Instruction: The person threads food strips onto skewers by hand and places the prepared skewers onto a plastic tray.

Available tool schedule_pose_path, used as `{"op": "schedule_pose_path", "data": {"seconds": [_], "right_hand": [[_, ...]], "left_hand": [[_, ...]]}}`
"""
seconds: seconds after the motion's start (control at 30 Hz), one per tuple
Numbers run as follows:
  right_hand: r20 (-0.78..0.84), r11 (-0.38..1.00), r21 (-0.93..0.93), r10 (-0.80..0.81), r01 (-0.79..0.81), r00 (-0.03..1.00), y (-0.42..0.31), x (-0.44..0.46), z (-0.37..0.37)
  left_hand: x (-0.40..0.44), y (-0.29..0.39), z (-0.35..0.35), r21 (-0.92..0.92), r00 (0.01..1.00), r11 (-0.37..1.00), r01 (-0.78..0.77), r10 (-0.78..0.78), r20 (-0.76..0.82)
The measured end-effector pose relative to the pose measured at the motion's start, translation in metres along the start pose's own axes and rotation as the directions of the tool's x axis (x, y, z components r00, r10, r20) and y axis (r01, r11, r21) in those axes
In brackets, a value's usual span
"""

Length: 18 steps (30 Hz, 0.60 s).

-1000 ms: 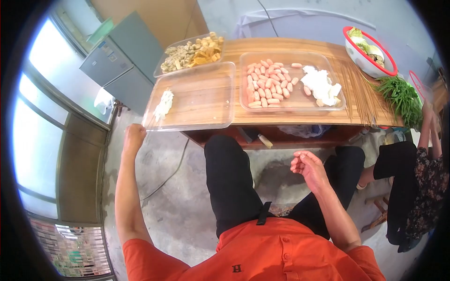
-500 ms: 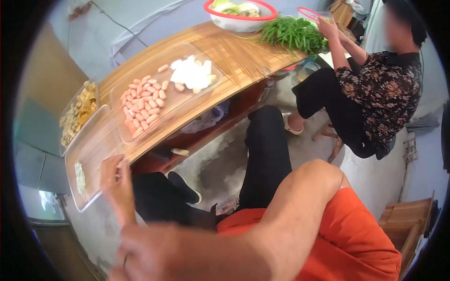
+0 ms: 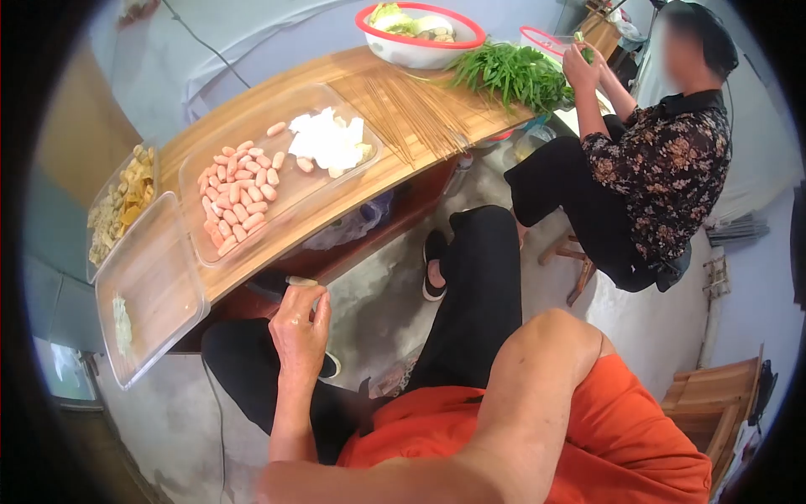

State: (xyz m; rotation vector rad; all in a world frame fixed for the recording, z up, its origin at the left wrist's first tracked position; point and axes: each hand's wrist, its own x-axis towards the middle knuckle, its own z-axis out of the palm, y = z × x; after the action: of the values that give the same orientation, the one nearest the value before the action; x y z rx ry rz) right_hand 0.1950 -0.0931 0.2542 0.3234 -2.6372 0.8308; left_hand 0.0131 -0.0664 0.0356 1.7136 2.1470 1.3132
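Note:
My left hand (image 3: 300, 328) is raised over my dark trouser leg, near the table's front edge. Its fingers are curled, with the thumb beside them; whatever they may hold is hidden. Just beyond the fingertips a light-coloured handle (image 3: 302, 281) shows under the tabletop. My right forearm (image 3: 403, 483) crosses low in front of me, and the hand itself is beyond the bottom edge. To the left, a clear plastic tray (image 3: 180, 290) tilts over the table's corner with a pale green strip (image 3: 122, 326) in it. Another clear tray (image 3: 277, 214) holds small pink sausages (image 3: 239, 189) and white pieces (image 3: 323, 139).
Bamboo skewers (image 3: 411, 113) lie on the wooden table (image 3: 277, 101). Behind are leafy greens (image 3: 512, 76) and a red-rimmed bowl (image 3: 420, 55) of vegetables. A tray of yellowish pieces (image 3: 126, 197) stands far left. A seated co-worker (image 3: 655, 168) handles something green at right.
My left hand has moved right, away from the tilted tray. My right hand has dropped out of view. The co-worker's hands now hold a small green piece higher up.

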Motion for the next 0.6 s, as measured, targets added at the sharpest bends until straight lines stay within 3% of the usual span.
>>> {"op": "schedule_pose_path", "data": {"seconds": [0.13,0.17,0.2,0.23,0.27,0.3,0.4,0.43,0.53,0.6], "right_hand": [[-0.375,0.935,0.354,0.139,0.003,0.917,0.046,0.002,0.052],[-0.441,0.983,-0.15,0.031,-0.107,0.897,0.059,-0.004,0.035],[-0.448,0.765,-0.604,-0.095,-0.223,0.889,0.078,-0.012,0.007],[-0.521,0.915,-0.398,-0.167,-0.065,0.837,0.12,-0.026,0.003],[-0.567,0.941,0.0,0.278,-0.338,0.775,0.155,-0.045,0.01],[-0.388,0.673,0.456,0.739,-0.583,0.55,0.175,-0.061,0.001],[-0.533,0.539,0.605,0.821,-0.586,0.205,0.284,-0.155,-0.001],[-0.491,0.445,0.749,0.87,-0.492,0.039,0.302,-0.177,-0.006],[-0.438,0.351,0.83,0.891,-0.434,-0.117,0.33,-0.211,-0.017],[-0.383,0.291,0.862,0.911,-0.416,-0.155,0.353,-0.221,-0.019]], "left_hand": [[-0.016,-0.017,0.012,-0.036,0.999,0.999,0.039,-0.038,0.039],[-0.023,-0.024,0.017,-0.055,0.994,0.995,0.084,-0.08,0.07],[-0.028,-0.031,0.02,-0.067,0.996,0.995,0.072,-0.068,0.065],[-0.029,-0.037,0.019,-0.041,0.993,0.997,0.072,-0.068,0.092],[-0.032,-0.043,0.022,-0.019,0.993,0.998,0.056,-0.054,0.105],[-0.036,-0.048,0.024,0.01,0.991,0.997,0.076,-0.077,0.112],[-0.05,-0.068,0.033,-0.025,0.993,0.999,0.046,-0.043,0.108],[-0.051,-0.065,0.031,-0.01,0.987,0.996,0.085,-0.083,0.14],[-0.056,-0.068,0.036,-0.019,0.984,0.997,0.075,-0.071,0.161],[-0.057,-0.069,0.041,-0.019,0.985,0.998,0.065,-0.061,0.161]]}}
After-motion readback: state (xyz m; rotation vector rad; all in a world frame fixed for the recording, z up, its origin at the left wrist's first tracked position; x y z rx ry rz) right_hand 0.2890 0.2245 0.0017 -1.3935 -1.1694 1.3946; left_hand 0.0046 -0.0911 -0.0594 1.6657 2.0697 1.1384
